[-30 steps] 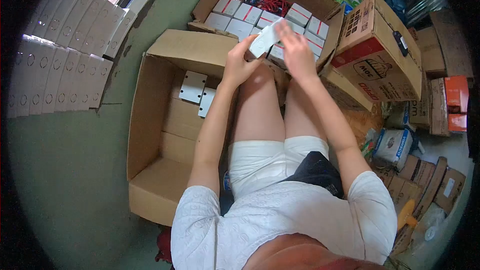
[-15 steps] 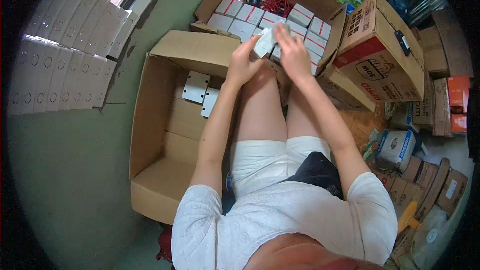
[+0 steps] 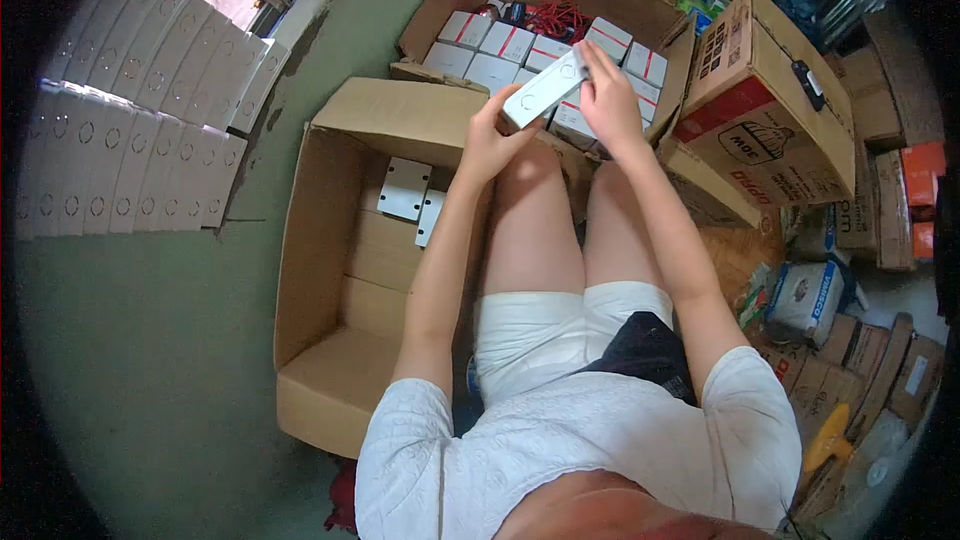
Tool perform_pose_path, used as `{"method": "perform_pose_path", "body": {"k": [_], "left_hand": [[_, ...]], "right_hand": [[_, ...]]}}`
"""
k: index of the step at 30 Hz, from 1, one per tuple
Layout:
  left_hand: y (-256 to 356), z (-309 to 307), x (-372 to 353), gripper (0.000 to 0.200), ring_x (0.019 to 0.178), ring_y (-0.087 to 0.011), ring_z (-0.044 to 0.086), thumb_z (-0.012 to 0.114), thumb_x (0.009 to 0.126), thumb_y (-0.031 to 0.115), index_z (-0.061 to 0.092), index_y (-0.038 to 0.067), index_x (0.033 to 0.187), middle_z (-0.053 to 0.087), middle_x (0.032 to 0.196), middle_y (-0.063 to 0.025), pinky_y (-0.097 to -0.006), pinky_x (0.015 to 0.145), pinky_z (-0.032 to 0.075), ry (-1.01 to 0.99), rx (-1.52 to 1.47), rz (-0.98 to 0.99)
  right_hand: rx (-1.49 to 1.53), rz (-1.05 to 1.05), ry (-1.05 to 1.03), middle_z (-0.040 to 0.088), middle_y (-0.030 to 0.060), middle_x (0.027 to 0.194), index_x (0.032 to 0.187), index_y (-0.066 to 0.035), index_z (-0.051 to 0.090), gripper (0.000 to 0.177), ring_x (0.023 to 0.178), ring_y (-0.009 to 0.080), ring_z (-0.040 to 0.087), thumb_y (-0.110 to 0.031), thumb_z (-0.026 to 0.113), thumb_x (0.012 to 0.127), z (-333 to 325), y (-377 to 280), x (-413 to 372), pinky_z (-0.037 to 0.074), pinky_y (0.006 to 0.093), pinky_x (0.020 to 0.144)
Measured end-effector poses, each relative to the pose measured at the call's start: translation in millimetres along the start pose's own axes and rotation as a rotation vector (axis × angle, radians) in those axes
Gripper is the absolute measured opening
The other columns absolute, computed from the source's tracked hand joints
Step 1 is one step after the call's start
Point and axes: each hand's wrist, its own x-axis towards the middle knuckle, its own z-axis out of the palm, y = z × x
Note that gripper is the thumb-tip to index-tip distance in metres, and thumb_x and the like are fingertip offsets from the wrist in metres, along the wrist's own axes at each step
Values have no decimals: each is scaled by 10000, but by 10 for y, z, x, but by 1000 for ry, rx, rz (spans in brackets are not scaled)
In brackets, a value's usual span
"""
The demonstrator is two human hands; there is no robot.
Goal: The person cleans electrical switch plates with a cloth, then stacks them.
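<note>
A long white box (image 3: 545, 92) with round marks on its side is held between my two hands, above the open carton of small boxes. My left hand (image 3: 494, 140) is wrapped round its lower left end. My right hand (image 3: 609, 100) presses on its upper right end, fingers together. Below and behind it, small white boxes with red stripes (image 3: 505, 42) stand in rows in a cardboard carton (image 3: 440, 15). Red wires (image 3: 557, 20) lie at the back of that carton. Left of my knees, an open cardboard box (image 3: 318, 230) holds white plates (image 3: 404, 188).
Rows of stacked white boxes (image 3: 130, 170) stand on the green floor (image 3: 180, 340) at the left. A closed 30W carton (image 3: 770, 110) is at the right. A blue-and-white package (image 3: 803, 300) and more cartons (image 3: 820, 385) lie at the lower right.
The white box has turned and now shows its long side with round marks. My right hand has moved slightly right and down. The whole view has shifted a little.
</note>
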Motion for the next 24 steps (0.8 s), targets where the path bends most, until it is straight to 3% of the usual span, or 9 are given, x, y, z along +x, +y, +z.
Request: {"method": "perform_pose_path", "body": {"k": [2, 6, 8, 13, 16, 18, 19, 21, 24], "left_hand": [[14, -36, -6, 561, 1032, -152, 569, 777, 778, 71, 500, 17, 1262, 596, 1124, -67, -312, 882, 477, -44, -59, -27], [-51, -127, -25, 515, 1086, -127, 524, 765, 795, 43, 450, 49, 1203, 539, 1142, -37, -307, 909, 458, -239, -157, -119], [-78, -123, -16, 486, 1053, -123, 533, 747, 809, 34, 456, 52, 1198, 544, 1129, -37, -297, 873, 467, -279, -244, -177], [0, -94, -22, 400, 968, -115, 551, 670, 836, -35, 466, 56, 1168, 554, 1057, -25, -257, 759, 478, -352, -486, -295], [-66, -96, -43, 275, 931, -105, 555, 603, 882, 10, 491, 54, 1129, 567, 962, -6, -230, 699, 469, -309, -399, -244], [-91, -56, -62, 107, 843, -76, 515, 562, 921, 111, 540, 55, 1009, 548, 872, 11, -222, 669, 422, -134, -364, -264], [-110, -16, -67, 107, 843, -76, 515, 562, 921, 111, 540, 55, 1009, 548, 872, 11, -222, 669, 422, -133, -362, -265], [-113, 103, -42, 177, 764, -59, 457, 549, 979, 204, 573, 59, 879, 511, 790, 23, -212, 649, 376, 141, -256, -141], [5, 226, 58, 309, 670, -44, 400, 526, 1007, 266, 566, 63, 778, 466, 705, 51, -224, 583, 341, 297, -305, -168]], "right_hand": [[130, 201, -187, 586, 206, 1270, 1240, 6, 580, 449, 958, 399, 632, -92, 516, 807, -180, -31, 143, 503, 423, 909], [160, 155, -220, 601, 198, 1235, 1219, 2, 594, 427, 1016, 395, 619, -85, 539, 805, -392, -214, 149, 496, 411, 922], [261, -123, -56, 623, 188, 1188, 1223, -10, 598, 441, 1028, 379, 617, -43, 578, 784, -407, -222, 96, 490, 413, 933], [85, -264, -103, 577, 141, 1285, 1299, -57, 562, 583, 1029, 332, 606, 4, 649, 726, -419, -422, -209, 498, 418, 932], [-2, -233, -171, 523, 104, 1372, 1369, -90, 504, 703, 1083, 315, 579, 35, 660, 695, -356, -482, -400, 501, 406, 934], [14, -195, -190, 496, 82, 1409, 1411, -109, 465, 775, 1136, 314, 557, 62, 654, 679, -284, -484, -456, 495, 400, 944], [4, -204, -210, 495, 86, 1411, 1414, -99, 457, 781, 1117, 319, 562, 81, 638, 676, -253, -491, -479, 494, 401, 943], [-7, -213, -226, 494, 89, 1413, 1417, -88, 450, 787, 1099, 324, 568, 100, 622, 673, -222, -476, -476, 494, 401, 943], [-151, -262, -88, 529, 117, 1378, 1367, -51, 506, 612, 951, 304, 601, 33, 574, 765, -162, -353, -332, 542, 384, 849]]}}
